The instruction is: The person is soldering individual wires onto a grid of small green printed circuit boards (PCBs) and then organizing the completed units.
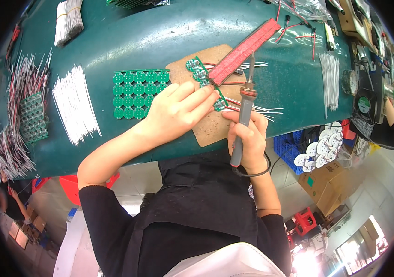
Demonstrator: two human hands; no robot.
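Note:
My left hand (183, 107) bends over a narrow strip of small green circuit boards (198, 71), its fingers pressed together on it; the fingertips hide part of the strip. My right hand (252, 138) grips a grey-handled soldering iron (241, 127), whose metal end points away from me, up past a red bar. Its fingertips are also close to thin wires at the near end of the strip. The long red bar (245, 53) lies slantwise against the strip. Red, black and white wires (266, 111) stick out to the right. Beneath all this is a brown board (208, 131).
A panel of round green circuit boards (134, 94) lies left of my hands. White wires (76, 105) are spread farther left, beside bundled wires with boards (33, 117). More white wires (330, 83) lie right. A blue crate (289, 150) and white discs (324, 147) stand below the table edge.

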